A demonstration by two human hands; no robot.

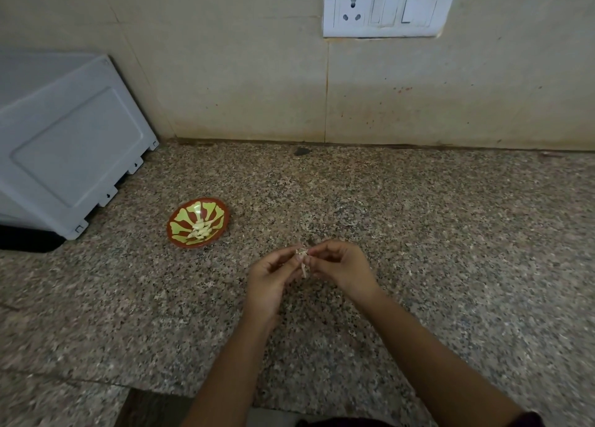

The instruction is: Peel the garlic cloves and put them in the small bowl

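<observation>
Both hands meet at frame centre over the desk (418, 233): left hand (269, 280) pinches the garlic clove (302, 256) steady, right hand (339, 267) pinches its skin to strip it (strand dangling). Bowl (180, 238) sits left of centre, within reach, peeled cloves (201, 230) inside.

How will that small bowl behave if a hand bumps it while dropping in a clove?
It probably slides rather than tips: the small bowl is shallow and wide, sitting flat on the granite counter. It is likely light, since it holds only a small heap of peeled cloves, so a nudge could shift it. It looks rigid; the material is unclear.
</observation>
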